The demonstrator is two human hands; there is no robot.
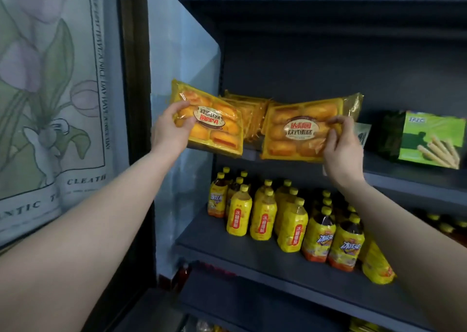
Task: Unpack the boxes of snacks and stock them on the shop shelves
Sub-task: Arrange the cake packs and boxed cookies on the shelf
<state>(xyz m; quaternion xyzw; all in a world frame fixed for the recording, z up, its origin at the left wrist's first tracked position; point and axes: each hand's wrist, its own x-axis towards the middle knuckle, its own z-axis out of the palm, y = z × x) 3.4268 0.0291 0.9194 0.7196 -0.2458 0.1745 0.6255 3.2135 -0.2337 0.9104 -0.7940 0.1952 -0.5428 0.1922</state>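
At the middle shelf (404,177), above rows of bottles (290,220), stacked cake packs (250,114) lie at the left and a green box (429,139) stands at the right. The left grip (171,129) grasps the left pack (214,126), label inverted, at the shelf's left end. The right grip (343,152) pinches the right pack (298,132), label upright, at the front edge.

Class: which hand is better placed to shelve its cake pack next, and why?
Right hand: right pack is label-upright at the shelf edge beside stocked packs. The left hand holds its left pack upside down, partly past the shelf's end.
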